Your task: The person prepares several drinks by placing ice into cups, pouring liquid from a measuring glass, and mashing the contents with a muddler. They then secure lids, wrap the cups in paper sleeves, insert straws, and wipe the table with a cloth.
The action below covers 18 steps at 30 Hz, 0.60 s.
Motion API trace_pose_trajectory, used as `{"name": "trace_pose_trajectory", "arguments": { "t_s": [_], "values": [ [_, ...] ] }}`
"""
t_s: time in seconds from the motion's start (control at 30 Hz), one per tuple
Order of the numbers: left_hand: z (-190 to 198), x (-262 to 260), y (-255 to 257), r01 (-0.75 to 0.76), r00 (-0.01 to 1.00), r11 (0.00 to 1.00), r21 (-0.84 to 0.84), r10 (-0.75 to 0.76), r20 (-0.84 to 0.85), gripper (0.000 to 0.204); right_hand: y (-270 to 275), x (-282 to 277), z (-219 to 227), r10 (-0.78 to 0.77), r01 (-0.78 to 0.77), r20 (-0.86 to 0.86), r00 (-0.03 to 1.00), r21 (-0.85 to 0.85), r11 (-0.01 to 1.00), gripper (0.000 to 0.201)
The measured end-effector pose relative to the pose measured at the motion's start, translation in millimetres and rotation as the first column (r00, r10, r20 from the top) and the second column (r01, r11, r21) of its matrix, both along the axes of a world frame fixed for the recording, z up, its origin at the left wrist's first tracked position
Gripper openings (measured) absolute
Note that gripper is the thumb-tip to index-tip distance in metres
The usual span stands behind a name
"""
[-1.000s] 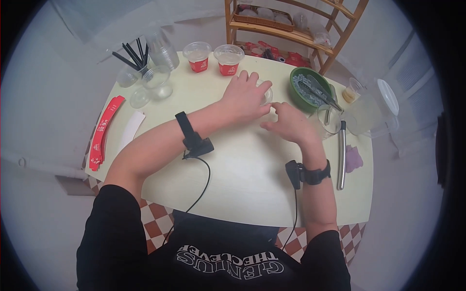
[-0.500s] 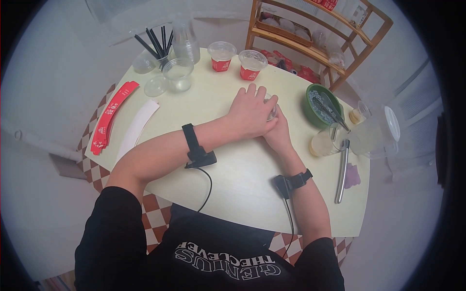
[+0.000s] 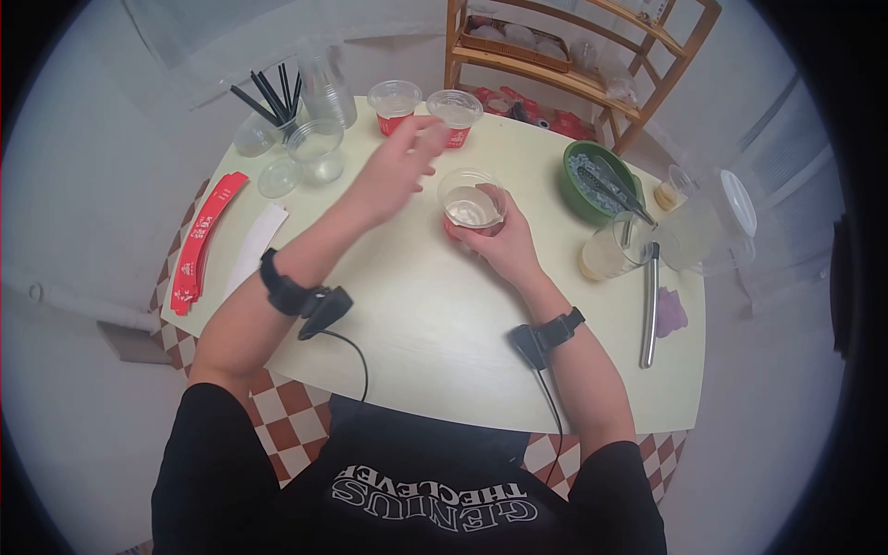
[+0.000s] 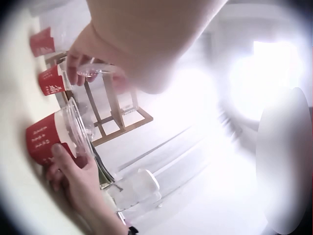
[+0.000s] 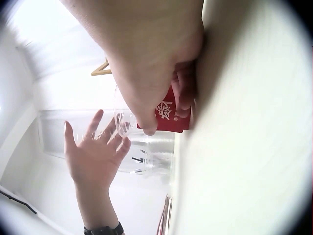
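In the head view my right hand (image 3: 504,242) holds a clear plastic cup (image 3: 470,196) with a red paper sleeve, low over the table. Its thumb and fingers wrap the sleeve, whose white print shows in the left wrist view. My left hand (image 3: 393,176) is raised to the left of that cup, a little blurred. Its fingers are spread in the right wrist view, where the cup's clear rim (image 5: 124,122) overlaps the fingertips. Two similar cups with red sleeves (image 3: 394,100) (image 3: 456,111) stand behind, close beyond the left fingertips.
Left side: red paper sleeves (image 3: 205,245), a white strip (image 3: 257,242), clear cups (image 3: 316,153), a lid (image 3: 278,179) and black straws (image 3: 268,94). Right side: a green bowl (image 3: 572,190) with tongs, a pitcher (image 3: 698,227), a metal tool (image 3: 651,310) and a purple cloth (image 3: 671,313).
Both hands were together around the cup half a second ago. Now my left hand has lifted off and swung left, while my right hand keeps hold of the cup.
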<state>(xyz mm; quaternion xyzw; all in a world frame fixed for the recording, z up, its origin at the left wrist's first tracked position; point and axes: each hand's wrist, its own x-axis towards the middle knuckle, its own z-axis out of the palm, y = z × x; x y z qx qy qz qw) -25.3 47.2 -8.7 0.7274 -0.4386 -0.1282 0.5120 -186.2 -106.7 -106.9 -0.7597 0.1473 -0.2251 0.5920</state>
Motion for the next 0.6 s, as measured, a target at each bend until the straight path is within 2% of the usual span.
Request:
{"name": "trace_pose_trajectory", "arguments": {
  "t_s": [0.03,0.07,0.13,0.2,0.27,0.3,0.33,0.37,0.4,0.43,0.5,0.53,0.6],
  "values": [
    [5,8,13,0.053,0.896,0.998,0.023,-0.037,-0.442,0.069,1,-1,3,0.000,0.000,0.006,1.000,0.006,1.000,0.077],
    [7,15,29,0.051,0.898,0.998,0.039,-0.028,-0.439,0.069,3,-1,3,0.004,-0.004,0.012,1.000,0.015,1.000,0.078],
    [11,27,65,0.264,0.755,0.962,0.062,-0.167,-0.634,0.072,0,1,-2,0.008,-0.009,0.022,1.000,0.026,1.000,0.078],
    [12,35,95,0.292,0.797,0.941,0.171,-0.140,-0.588,0.072,0,2,-7,0.010,-0.011,0.035,0.999,0.041,0.999,0.078],
    [14,45,122,0.267,0.951,0.833,0.485,-0.146,-0.274,0.070,-1,1,-6,0.011,-0.013,0.033,0.999,0.039,0.999,0.078],
    [18,49,132,0.184,0.979,0.801,0.570,-0.098,-0.178,0.066,-2,2,-8,0.018,-0.019,0.049,0.999,0.030,0.999,0.078],
    [13,63,144,0.183,0.979,0.795,0.579,-0.097,-0.177,0.066,-2,2,-9,0.017,-0.019,0.051,0.999,0.040,0.999,0.078],
    [-1,85,157,-0.005,0.988,0.767,0.642,-0.094,0.120,0.068,-3,2,-11,0.009,-0.009,0.062,0.998,0.003,1.000,0.078],
    [-12,105,166,-0.203,0.907,0.739,0.642,-0.105,0.407,0.071,-3,3,-11,0.004,-0.001,0.075,0.997,-0.038,0.999,0.079],
    [-15,119,170,-0.205,0.907,0.736,0.646,-0.106,0.408,0.071,-2,2,-9,0.005,-0.002,0.077,0.997,-0.033,0.999,0.079],
    [-19,146,172,-0.370,0.890,0.674,0.640,0.058,0.453,0.087,0,1,-5,0.016,-0.018,0.052,0.999,0.045,0.999,0.080],
    [-25,161,170,-0.372,0.888,0.673,0.639,0.059,0.455,0.087,0,2,-7,0.018,-0.020,0.054,0.998,0.045,0.999,0.080],
    [-42,188,164,-0.473,0.851,0.660,0.584,0.170,0.497,0.097,-3,2,-10,0.022,-0.024,0.053,0.998,0.041,0.999,0.080]
  ]
}}
